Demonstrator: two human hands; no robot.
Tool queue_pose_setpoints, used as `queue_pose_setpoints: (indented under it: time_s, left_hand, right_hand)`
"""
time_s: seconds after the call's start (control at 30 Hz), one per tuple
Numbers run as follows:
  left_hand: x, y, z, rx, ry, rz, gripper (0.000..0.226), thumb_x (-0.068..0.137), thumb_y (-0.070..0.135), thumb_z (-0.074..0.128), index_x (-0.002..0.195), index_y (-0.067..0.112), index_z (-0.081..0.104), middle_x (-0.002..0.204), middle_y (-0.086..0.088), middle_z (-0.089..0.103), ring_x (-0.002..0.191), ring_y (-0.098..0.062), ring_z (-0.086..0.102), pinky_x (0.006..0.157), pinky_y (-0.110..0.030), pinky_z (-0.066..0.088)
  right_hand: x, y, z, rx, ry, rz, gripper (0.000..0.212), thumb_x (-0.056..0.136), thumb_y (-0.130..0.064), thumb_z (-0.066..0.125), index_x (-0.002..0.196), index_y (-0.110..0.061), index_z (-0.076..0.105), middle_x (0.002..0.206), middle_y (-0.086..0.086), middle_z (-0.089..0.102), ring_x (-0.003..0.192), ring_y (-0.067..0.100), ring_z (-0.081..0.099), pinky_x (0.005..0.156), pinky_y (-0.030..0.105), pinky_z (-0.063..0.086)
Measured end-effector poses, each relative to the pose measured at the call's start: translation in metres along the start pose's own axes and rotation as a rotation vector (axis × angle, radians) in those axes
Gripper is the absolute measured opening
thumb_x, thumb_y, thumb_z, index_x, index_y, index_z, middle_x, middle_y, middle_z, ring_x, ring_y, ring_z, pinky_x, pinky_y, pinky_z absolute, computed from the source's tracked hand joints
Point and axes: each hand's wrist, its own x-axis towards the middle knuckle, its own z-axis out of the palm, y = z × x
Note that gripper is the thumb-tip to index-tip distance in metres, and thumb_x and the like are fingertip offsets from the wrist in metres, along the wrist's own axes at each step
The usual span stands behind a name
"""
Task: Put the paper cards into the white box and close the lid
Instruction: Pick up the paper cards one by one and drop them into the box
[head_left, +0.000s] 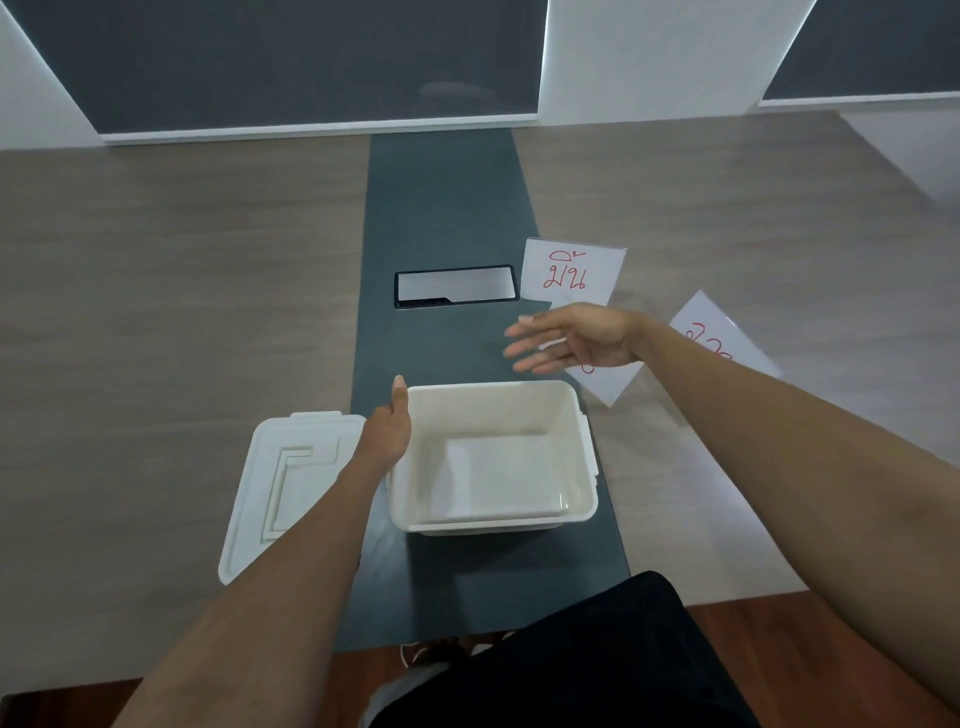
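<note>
The white box (584, 447) stands open on the dark centre strip of the table, with a pale sheet lying flat on its bottom. Its lid (280, 483) lies flat to the left. My left hand (387, 434) rests against the box's left wall, thumb up, fingers hidden behind it. My right hand (571, 338) hovers beyond the box with fingers spread and nothing in it. Two white paper cards with red writing lie on the table: one (571, 270) just past my right hand, another (711, 338) partly hidden under my right wrist and forearm.
A black-framed cable hatch (456, 286) is set into the dark strip (447, 208) behind the box. The wooden table top extends left and right. The near table edge runs by my lap, with my dark clothing below.
</note>
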Motion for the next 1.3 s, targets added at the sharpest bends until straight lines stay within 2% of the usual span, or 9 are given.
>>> queue_pose_setpoints:
  time_s: [0.27, 0.37, 0.47, 0.57, 0.67, 0.77, 0.97, 1.07, 1.3]
  left_hand:
    - [0.008, -0.001, 0.009, -0.025, 0.07, 0.013, 0.076, 0.097, 0.066, 0.01, 0.082, 0.005, 0.054, 0.101, -0.014, 0.058, 0.097, -0.029, 0.054, 0.084, -0.034, 0.034]
    - [0.008, -0.001, 0.01, -0.034, 0.069, -0.006, 0.082, 0.097, 0.067, 0.01, 0.111, 0.002, 0.059, 0.112, -0.018, 0.06, 0.098, -0.029, 0.052, 0.086, -0.036, 0.034]
    - [0.009, -0.001, 0.012, -0.034, 0.085, -0.007, 0.086, 0.097, 0.066, 0.012, 0.128, -0.001, 0.056, 0.121, -0.019, 0.058, 0.115, -0.033, 0.053, 0.088, -0.036, 0.033]
    - [0.008, 0.001, 0.011, -0.044, 0.07, 0.005, 0.08, 0.098, 0.064, 0.012, 0.109, 0.002, 0.062, 0.107, -0.013, 0.052, 0.101, -0.028, 0.049, 0.088, -0.034, 0.032]
    - [0.007, 0.003, 0.01, -0.015, 0.058, 0.008, 0.081, 0.099, 0.064, 0.011, 0.119, 0.003, 0.06, 0.116, -0.019, 0.058, 0.096, -0.023, 0.043, 0.09, -0.035, 0.033]
    - [0.008, 0.001, 0.01, 0.007, 0.05, 0.007, 0.085, 0.098, 0.065, 0.011, 0.128, 0.0, 0.057, 0.132, -0.023, 0.057, 0.107, -0.032, 0.052, 0.094, -0.037, 0.035]
    - [0.007, 0.004, 0.009, 0.017, 0.041, -0.006, 0.083, 0.098, 0.065, 0.01, 0.127, 0.004, 0.057, 0.136, -0.023, 0.054, 0.11, -0.031, 0.052, 0.095, -0.037, 0.035]
    - [0.004, 0.007, 0.005, 0.043, -0.003, -0.046, 0.09, 0.096, 0.068, 0.008, 0.146, 0.002, 0.042, 0.149, -0.02, 0.044, 0.137, -0.035, 0.042, 0.11, -0.042, 0.03]
    - [-0.001, 0.011, -0.005, 0.091, -0.088, -0.049, 0.09, 0.096, 0.067, 0.004, 0.151, 0.002, 0.032, 0.157, -0.018, 0.033, 0.144, -0.031, 0.033, 0.114, -0.04, 0.024]
  right_hand:
    - [0.011, 0.029, -0.045, -0.095, 0.637, -0.282, 0.022, 0.096, -0.023, 0.064, 0.111, -0.009, 0.071, 0.12, 0.015, 0.07, 0.102, 0.03, 0.067, 0.084, 0.032, 0.053]
    - [0.016, 0.048, -0.053, -0.31, 0.806, -0.235, 0.033, 0.098, -0.018, 0.059, 0.13, -0.009, 0.061, 0.132, 0.012, 0.062, 0.114, 0.029, 0.063, 0.082, 0.031, 0.05]
    - [0.02, 0.071, -0.061, -0.605, 0.902, -0.068, 0.053, 0.097, -0.025, 0.058, 0.148, -0.017, 0.044, 0.144, 0.01, 0.052, 0.129, 0.031, 0.053, 0.102, 0.04, 0.043]
    - [0.017, 0.082, -0.055, -0.603, 0.873, 0.044, 0.053, 0.102, -0.021, 0.05, 0.152, -0.016, 0.035, 0.146, 0.013, 0.052, 0.129, 0.034, 0.054, 0.099, 0.043, 0.048]
    - [0.01, 0.079, -0.047, -0.649, 0.844, 0.105, 0.04, 0.106, -0.012, 0.041, 0.145, -0.008, 0.043, 0.139, 0.019, 0.058, 0.123, 0.035, 0.059, 0.076, 0.031, 0.044]
    - [0.012, 0.075, -0.045, -0.702, 0.844, 0.094, 0.034, 0.104, -0.011, 0.043, 0.136, -0.006, 0.051, 0.134, 0.019, 0.061, 0.119, 0.035, 0.061, 0.074, 0.031, 0.045]
    - [0.012, 0.043, -0.057, -0.681, 0.838, -0.085, 0.031, 0.099, -0.012, 0.045, 0.128, -0.008, 0.057, 0.127, 0.016, 0.066, 0.108, 0.035, 0.066, 0.086, 0.046, 0.058]
    - [0.001, 0.019, -0.05, -0.682, 0.856, -0.208, 0.027, 0.099, -0.013, 0.045, 0.121, -0.007, 0.06, 0.119, 0.014, 0.068, 0.1, 0.031, 0.064, 0.077, 0.038, 0.053]
    - [-0.021, -0.02, -0.02, -0.687, 0.816, -0.501, 0.023, 0.098, -0.017, 0.051, 0.112, -0.01, 0.068, 0.107, 0.008, 0.073, 0.096, 0.025, 0.068, 0.069, 0.027, 0.048]
